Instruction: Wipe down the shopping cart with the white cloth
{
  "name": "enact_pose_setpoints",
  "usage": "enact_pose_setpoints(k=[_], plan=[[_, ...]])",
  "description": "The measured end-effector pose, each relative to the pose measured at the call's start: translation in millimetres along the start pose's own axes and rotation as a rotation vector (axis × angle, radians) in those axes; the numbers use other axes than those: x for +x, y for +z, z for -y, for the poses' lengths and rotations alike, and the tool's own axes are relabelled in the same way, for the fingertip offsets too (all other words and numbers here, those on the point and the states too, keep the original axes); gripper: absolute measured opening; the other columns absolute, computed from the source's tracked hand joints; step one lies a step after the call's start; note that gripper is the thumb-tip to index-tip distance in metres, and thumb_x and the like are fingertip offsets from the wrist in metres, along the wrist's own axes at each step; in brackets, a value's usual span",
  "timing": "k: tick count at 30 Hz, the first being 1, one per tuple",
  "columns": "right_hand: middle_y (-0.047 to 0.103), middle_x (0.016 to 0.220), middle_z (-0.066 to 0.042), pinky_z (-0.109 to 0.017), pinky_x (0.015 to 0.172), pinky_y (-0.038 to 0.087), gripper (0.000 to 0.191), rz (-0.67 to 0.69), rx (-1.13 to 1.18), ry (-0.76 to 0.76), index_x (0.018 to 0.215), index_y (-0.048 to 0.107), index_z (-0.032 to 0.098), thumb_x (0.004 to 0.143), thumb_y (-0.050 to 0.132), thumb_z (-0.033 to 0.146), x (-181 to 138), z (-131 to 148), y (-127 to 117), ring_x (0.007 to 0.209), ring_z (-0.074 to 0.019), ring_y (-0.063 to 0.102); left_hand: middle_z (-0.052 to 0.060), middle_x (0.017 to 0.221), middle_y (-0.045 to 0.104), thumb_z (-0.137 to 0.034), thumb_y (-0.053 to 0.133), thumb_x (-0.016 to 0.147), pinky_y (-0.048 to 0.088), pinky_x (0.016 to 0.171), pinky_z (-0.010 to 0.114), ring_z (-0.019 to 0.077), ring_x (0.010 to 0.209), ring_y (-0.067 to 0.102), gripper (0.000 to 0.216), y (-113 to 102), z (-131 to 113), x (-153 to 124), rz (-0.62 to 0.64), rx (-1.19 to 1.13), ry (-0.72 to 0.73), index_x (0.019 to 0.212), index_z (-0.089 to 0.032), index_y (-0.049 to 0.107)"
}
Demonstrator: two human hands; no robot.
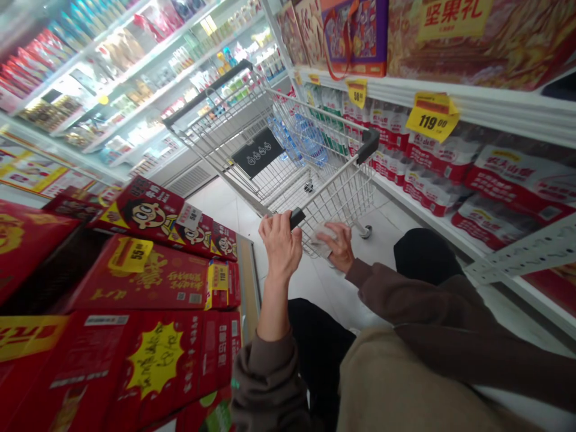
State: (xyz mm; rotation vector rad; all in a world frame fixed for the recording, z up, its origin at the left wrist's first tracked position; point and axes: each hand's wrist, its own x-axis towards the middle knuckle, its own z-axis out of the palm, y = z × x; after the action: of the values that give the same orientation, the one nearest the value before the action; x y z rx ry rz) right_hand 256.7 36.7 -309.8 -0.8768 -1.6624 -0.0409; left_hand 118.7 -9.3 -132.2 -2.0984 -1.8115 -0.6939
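A wire shopping cart [252, 138] stands tilted in the aisle in front of me. My left hand [281, 243] is wrapped round the cart's handle bar [315, 201] near its black end cap. My right hand [336, 245] presses a white cloth or wipe [321, 235] against the bar and the cart's rear wire wall. Inside the cart lies a pack of blue-capped water bottles [299, 141]. Both arms wear brown sleeves.
Stacked red gift boxes [148, 276] with yellow price tags crowd the left. Shelves on the right hold shrink-wrapped bottle packs [432, 162] and yellow price labels [431, 117]. Pale floor [225, 204] runs ahead between the shelves.
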Motion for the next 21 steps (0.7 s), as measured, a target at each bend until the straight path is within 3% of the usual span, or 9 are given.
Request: enact_pose_setpoints(k=[2, 4, 8, 11, 14, 17, 19, 21], plan=[[0.062, 0.128, -0.005, -0.047, 0.106, 0.045, 0.028, 0.076, 0.04, -0.2, 0.113, 0.075, 0.034, 0.09, 0.069, 0.019, 0, 1, -1, 0.12, -0.0267, 0.049, 0.013, 0.111, 0.063, -0.065, 0.0, 0.102, 0.03, 0.117, 0.051, 0.0305, 0.113, 0.052, 0.083, 0, 4, -1, 0.005, -0.005, -0.001, 0.131, -0.016, 0.061], [0.063, 0.125, -0.005, -0.045, 0.104, 0.045, 0.023, 0.066, 0.054, -0.199, 0.11, 0.076, 0.032, 0.091, 0.069, 0.02, 7, -17, -4, 0.118, -0.0259, 0.05, 0.013, 0.108, 0.063, -0.064, -0.002, 0.102, 0.03, 0.117, 0.05, 0.0294, 0.112, 0.052, 0.084, -2, 11, -4, 0.013, -0.013, -0.002, 0.129, -0.017, 0.062], [0.06, 0.12, -0.012, -0.045, 0.097, 0.048, 0.014, -0.173, -0.069, 0.223, 0.1, 0.077, 0.023, 0.09, 0.068, 0.019, 28, -66, -12, 0.112, -0.0284, 0.051, 0.013, 0.107, 0.064, -0.064, -0.005, 0.101, 0.032, 0.117, 0.05, 0.0293, 0.112, 0.053, 0.086, -10, 27, -9, 0.006, -0.027, 0.0, 0.125, -0.017, 0.063], [0.059, 0.121, -0.013, -0.047, 0.098, 0.048, 0.017, -0.241, -0.16, 0.354, 0.102, 0.077, 0.023, 0.09, 0.065, 0.018, 30, -59, -11, 0.113, -0.0297, 0.05, 0.013, 0.106, 0.067, -0.061, -0.001, 0.103, 0.034, 0.114, 0.053, 0.0306, 0.11, 0.053, 0.08, -19, 26, -6, 0.02, 0.011, -0.061, 0.116, -0.02, 0.066], [0.062, 0.127, -0.011, -0.047, 0.101, 0.048, 0.018, -0.062, -0.075, 0.142, 0.106, 0.077, 0.026, 0.091, 0.068, 0.02, 15, -14, 1, 0.119, -0.0291, 0.049, 0.013, 0.105, 0.068, -0.057, 0.009, 0.107, 0.028, 0.116, 0.056, 0.032, 0.111, 0.053, 0.069, -20, 6, 2, 0.019, 0.105, -0.124, 0.112, -0.021, 0.068], [0.068, 0.122, -0.003, -0.044, 0.105, 0.047, 0.019, 0.257, 0.024, -0.303, 0.108, 0.075, 0.033, 0.095, 0.064, 0.023, 0, 21, 11, 0.121, -0.023, 0.052, 0.013, 0.118, 0.068, -0.054, 0.012, 0.108, 0.024, 0.12, 0.053, 0.0308, 0.118, 0.053, 0.067, -8, -15, 9, -0.004, 0.083, -0.082, 0.131, -0.02, 0.064], [0.07, 0.119, 0.0, -0.043, 0.107, 0.045, 0.021, 0.302, 0.003, -0.433, 0.109, 0.075, 0.036, 0.098, 0.062, 0.024, 0, 16, 10, 0.12, -0.0206, 0.054, 0.014, 0.123, 0.067, -0.057, 0.013, 0.107, 0.026, 0.116, 0.051, 0.0299, 0.117, 0.053, 0.069, 3, -21, 10, -0.007, 0.056, -0.061, 0.144, -0.019, 0.057], [0.069, 0.122, -0.003, -0.045, 0.106, 0.043, 0.02, 0.179, -0.077, -0.318, 0.109, 0.076, 0.034, 0.097, 0.064, 0.024, 7, -13, 3, 0.119, -0.023, 0.053, 0.013, 0.12, 0.066, -0.06, 0.01, 0.106, 0.03, 0.111, 0.05, 0.0295, 0.112, 0.054, 0.073, 11, -19, 8, -0.006, 0.04, -0.062, 0.147, -0.019, 0.054]])
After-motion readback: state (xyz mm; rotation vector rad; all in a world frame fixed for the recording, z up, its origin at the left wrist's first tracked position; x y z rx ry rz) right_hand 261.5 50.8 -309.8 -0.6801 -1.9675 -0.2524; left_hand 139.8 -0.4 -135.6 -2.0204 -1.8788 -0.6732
